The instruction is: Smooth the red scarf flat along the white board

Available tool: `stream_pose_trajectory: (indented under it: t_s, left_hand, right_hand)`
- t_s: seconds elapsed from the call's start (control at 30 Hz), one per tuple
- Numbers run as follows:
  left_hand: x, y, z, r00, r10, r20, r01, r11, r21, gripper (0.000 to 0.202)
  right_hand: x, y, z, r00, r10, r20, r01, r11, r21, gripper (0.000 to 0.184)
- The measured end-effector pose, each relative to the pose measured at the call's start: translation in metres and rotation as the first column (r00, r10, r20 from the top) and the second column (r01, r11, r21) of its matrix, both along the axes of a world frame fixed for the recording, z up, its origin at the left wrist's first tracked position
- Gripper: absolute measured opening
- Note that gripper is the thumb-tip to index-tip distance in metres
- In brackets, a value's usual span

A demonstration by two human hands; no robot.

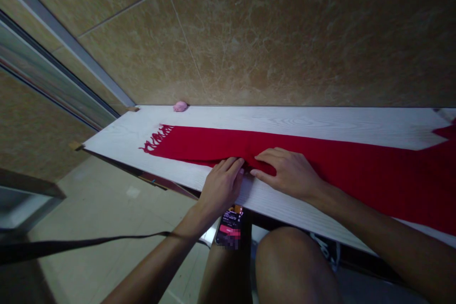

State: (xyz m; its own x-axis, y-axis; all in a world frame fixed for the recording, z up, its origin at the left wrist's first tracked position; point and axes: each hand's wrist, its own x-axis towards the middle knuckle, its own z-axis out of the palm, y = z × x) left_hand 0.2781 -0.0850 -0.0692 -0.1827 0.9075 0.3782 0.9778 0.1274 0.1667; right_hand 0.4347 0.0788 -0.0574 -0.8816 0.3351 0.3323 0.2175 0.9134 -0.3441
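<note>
A long red scarf [206, 143] lies lengthwise over a white wood-grain table, its fringed end at the left. Along its near edge my left hand [223, 179] presses closed fingers onto the cloth, thumb tucked beside them. Just to the right, my right hand [287, 171] has thumb and fingers around a bunched fold of the same edge. The two hands are close together, with a small gap between their fingertips. At the right the scarf continues toward the picture's edge, partly covered by my right forearm.
The white tabletop [342, 123] runs along a marbled tile wall [285, 33]. A small pink object [180, 106] sits by the wall. A lit phone [230, 225] rests on my thigh below the table edge. A dark strap [89, 244] crosses at lower left.
</note>
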Motion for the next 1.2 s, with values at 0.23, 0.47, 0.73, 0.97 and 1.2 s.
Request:
stream_pose_trajectory:
  t_s: [0.23, 0.47, 0.73, 0.97, 1.2]
  left_hand:
    - [-0.002, -0.001, 0.004, 0.997, 0.037, -0.072, -0.045, 0.991, -0.124, 0.043]
    - [0.001, -0.003, 0.013, 0.999, 0.027, -0.038, -0.035, 0.97, -0.242, 0.04]
    - [0.006, -0.003, 0.01, 0.997, 0.068, 0.021, -0.059, 0.949, -0.311, 0.039]
    - [0.015, 0.004, 0.017, 0.999, 0.039, -0.017, -0.042, 0.968, -0.247, 0.031]
    - [0.011, 0.044, 0.01, 0.997, -0.055, 0.048, 0.065, 0.963, -0.261, 0.026]
  right_hand:
    - [0.0, -0.001, 0.003, 0.999, -0.045, 0.03, 0.045, 0.999, -0.008, 0.027]
    - [0.001, 0.0, 0.003, 0.998, -0.047, 0.031, 0.047, 0.999, 0.001, 0.026]
    - [0.001, -0.001, 0.0, 1.0, -0.006, 0.021, 0.005, 0.996, 0.088, 0.023]
    - [0.003, -0.002, 0.004, 0.997, -0.04, -0.071, 0.047, 0.994, 0.103, 0.02]
    - [0.006, 0.001, 0.003, 0.946, 0.11, -0.305, -0.066, 0.986, 0.152, 0.023]
